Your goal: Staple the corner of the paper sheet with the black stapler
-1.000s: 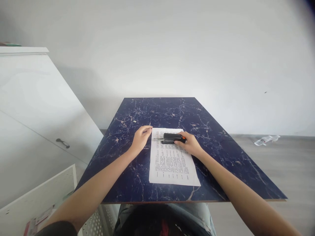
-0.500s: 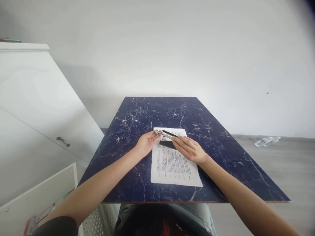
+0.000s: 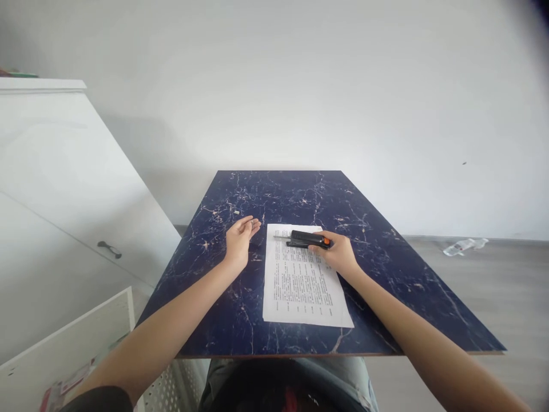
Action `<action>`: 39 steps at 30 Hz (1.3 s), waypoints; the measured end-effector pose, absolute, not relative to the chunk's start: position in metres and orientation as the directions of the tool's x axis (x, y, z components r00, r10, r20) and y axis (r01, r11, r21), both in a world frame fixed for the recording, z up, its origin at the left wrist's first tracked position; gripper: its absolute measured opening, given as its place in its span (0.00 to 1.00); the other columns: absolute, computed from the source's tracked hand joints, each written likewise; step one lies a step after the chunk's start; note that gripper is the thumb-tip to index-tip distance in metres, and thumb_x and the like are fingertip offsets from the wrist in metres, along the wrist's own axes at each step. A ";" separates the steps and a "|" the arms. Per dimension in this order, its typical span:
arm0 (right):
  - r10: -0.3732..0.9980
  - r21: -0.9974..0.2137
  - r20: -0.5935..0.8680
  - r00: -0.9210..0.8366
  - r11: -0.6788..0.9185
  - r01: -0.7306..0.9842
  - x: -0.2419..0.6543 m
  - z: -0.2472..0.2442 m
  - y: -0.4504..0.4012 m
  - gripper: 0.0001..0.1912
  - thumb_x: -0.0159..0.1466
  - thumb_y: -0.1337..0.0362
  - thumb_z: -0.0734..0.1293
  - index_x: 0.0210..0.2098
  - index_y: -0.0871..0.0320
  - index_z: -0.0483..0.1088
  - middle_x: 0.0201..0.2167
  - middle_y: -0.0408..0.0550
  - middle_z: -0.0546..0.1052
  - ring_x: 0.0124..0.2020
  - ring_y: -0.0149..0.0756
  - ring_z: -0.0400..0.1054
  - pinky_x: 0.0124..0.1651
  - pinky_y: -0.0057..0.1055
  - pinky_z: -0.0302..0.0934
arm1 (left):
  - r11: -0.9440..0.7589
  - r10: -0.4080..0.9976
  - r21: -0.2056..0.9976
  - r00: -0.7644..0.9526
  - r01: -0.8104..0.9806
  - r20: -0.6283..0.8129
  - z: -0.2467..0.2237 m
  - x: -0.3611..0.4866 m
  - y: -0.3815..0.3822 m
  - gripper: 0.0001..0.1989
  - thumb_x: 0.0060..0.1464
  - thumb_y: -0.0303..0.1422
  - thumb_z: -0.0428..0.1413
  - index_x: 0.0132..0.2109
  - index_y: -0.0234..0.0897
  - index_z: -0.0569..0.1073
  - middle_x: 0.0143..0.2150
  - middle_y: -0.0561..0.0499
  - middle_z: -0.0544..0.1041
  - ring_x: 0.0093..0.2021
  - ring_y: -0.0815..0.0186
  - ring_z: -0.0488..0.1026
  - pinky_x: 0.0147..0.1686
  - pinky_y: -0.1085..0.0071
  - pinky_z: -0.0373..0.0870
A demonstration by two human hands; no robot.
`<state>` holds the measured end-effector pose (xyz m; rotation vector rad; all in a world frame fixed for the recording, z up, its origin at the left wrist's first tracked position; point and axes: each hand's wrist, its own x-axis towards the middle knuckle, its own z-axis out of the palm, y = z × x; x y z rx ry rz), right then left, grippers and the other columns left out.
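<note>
My right hand [image 3: 338, 249] is closed around the rear of a black stapler [image 3: 306, 237] with an orange patch near its back end. The stapler lies sideways over a printed sheet of paper [image 3: 295, 292], and a thin metal rail [image 3: 282, 237] sticks out of its front to the left. My left hand [image 3: 239, 240] is raised left of the paper, apart from the stapler, palm side partly showing. Its thumb and fingers pinch a small silvery piece [image 3: 252, 224], too small to identify surely. Just beyond that hand, a small pale strip [image 3: 236, 212] rests on the table.
The dark blue marbled table [image 3: 274, 194] reaches to the white wall. A white cabinet [image 3: 64, 171] with a dark handle stands at the left, above a white perforated basket [image 3: 165, 392]. On the floor at the right lies a clear plastic item [image 3: 465, 246].
My left hand has moved left, away from the stapler's front. The stapler has turned in my right hand: its raised upper arm now sits close to the base and its orange patch shows.
</note>
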<state>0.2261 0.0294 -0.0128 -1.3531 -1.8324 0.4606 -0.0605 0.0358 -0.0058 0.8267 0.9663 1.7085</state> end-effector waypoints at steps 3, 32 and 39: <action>0.948 -0.725 0.274 -0.160 0.313 0.614 0.229 -0.019 0.034 0.14 0.56 0.55 0.74 0.39 0.56 0.79 0.32 0.45 0.81 0.33 0.41 0.75 0.40 0.39 0.68 | -0.238 0.953 0.910 -0.261 -0.340 0.151 0.000 -0.058 0.032 0.14 0.56 0.34 0.65 0.48 0.31 0.77 0.44 0.41 0.82 0.45 0.59 0.82 0.59 0.50 0.73; 0.431 -0.356 0.777 -0.458 0.902 0.244 0.195 0.027 -0.004 0.10 0.66 0.68 0.70 0.45 0.49 0.79 0.41 0.45 0.83 0.41 0.39 0.78 0.44 0.43 0.77 | -0.309 0.918 0.936 0.204 -0.167 0.340 0.029 -0.027 -0.018 0.16 0.54 0.42 0.66 0.42 0.39 0.71 0.48 0.46 0.75 0.36 0.63 0.80 0.39 0.66 0.77; 0.839 -0.666 0.520 0.164 0.278 0.692 0.291 0.019 0.097 0.15 0.59 0.51 0.72 0.30 0.56 0.80 0.31 0.51 0.82 0.34 0.45 0.76 0.42 0.42 0.69 | -0.414 0.888 0.882 -0.112 0.225 0.445 0.024 -0.066 0.012 0.13 0.64 0.44 0.54 0.38 0.39 0.72 0.29 0.53 0.72 0.29 0.67 0.73 0.29 0.73 0.68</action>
